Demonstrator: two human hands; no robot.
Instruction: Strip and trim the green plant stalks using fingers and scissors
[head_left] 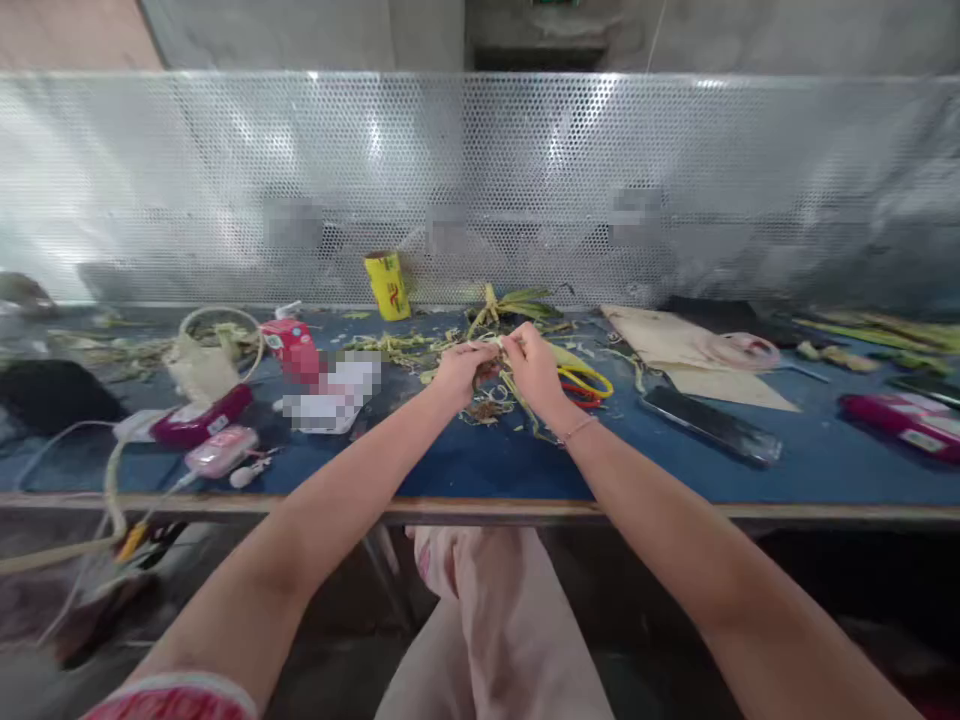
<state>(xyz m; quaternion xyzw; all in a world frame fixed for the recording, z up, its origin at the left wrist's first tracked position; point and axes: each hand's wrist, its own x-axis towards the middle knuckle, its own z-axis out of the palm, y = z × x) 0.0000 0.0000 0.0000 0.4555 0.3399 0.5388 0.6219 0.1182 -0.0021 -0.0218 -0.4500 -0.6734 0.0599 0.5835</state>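
Over the middle of the blue table (487, 465), my left hand (463, 368) and my right hand (534, 368) meet with fingertips pinched together. A small pale piece shows between them, too blurred to name. Below the fingers lies a clump of brown and pale plant scraps (486, 408). Thin greenish strands (517, 398) trail beside my right hand. Just right of it rest a yellow loop of cord (589, 372) and a red cord (581, 395). Behind both hands, a bunch of green stalks (491, 308) sits near the perforated metal panel.
A perforated metal panel (517, 180) stands along the back. A yellow can (388, 287), a red carton (291, 345) and a charging case (222, 450) are on the left. At right are a phone (711, 425), brown card (660, 340) and a magenta packet (904, 420).
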